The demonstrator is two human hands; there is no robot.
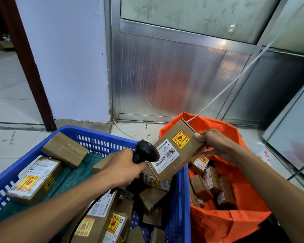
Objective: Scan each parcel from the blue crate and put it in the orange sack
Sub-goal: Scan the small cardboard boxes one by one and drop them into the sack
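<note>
A flat brown cardboard parcel (176, 150) is held in the air above the gap where the blue crate (98, 137) meets the orange sack (223, 223). Its long axis runs diagonally, from its lower near end over the crate's right rim up to its far end over the sack's mouth. Its broad labelled face is turned up toward the camera, carrying a white shipping label with a barcode and the print "12V4A-5525" near the lower end, and a yellow and red fragile sticker nearer the upper end.

The right hand (212, 144) grasps the parcel at its right edge, thumb on the top face and fingers curled beneath. The left hand (125, 168) is clenched round the grip of a black handheld barcode scanner (146, 153), whose head points right at the parcel's white label and sits just beside it. A black cable trails from the scanner's grip down toward the camera.

The crate lies on the left on the tiled floor (11, 95) and holds many brown parcels, several with the same yellow stickers, plus green plastic mailers (72, 176). The sack stands open on the right with several small brown boxes inside. Behind them are a white pillar (65, 58) and a metal-framed partition (174, 71), with a white cord (235, 81) running up from the sack.
</note>
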